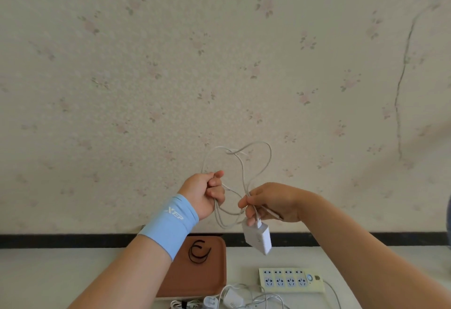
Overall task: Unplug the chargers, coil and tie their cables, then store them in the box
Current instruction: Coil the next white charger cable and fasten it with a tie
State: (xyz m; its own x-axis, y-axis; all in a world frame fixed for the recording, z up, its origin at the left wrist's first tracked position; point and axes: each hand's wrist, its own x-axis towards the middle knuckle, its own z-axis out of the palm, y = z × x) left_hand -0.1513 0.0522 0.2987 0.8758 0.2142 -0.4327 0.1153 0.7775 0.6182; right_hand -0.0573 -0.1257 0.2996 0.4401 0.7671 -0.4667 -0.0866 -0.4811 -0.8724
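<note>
Left hand (205,194), with a blue wristband (170,223) on its wrist, is fisted around several loops of a white cable (217,216). Right hand (271,202), at its 3 o'clock and just apart, pinches strands of the same cable between thumb and fingers. From both hands the loops rise toward 12 o'clock. A white charger (258,239) hangs tilted from the cable at 6 o'clock of the right hand, in the air above the desk (48,272).

On the desk, nearest at the 6 o'clock edge of the view, lie more chargers (231,297) with tangled white leads, one bundle wrapped by a dark band. Just beyond, toward 5 o'clock, a pale power strip (290,280) lies flat, sockets up, its lead running off to 4 o'clock. At the strip's 9 o'clock sits a brown tray (202,282), partly hidden by the left forearm; black ties (199,252) lie curled in its far end. Behind the desk stands a wall (219,64) with faded flowered paper and a dark strip along its foot.
</note>
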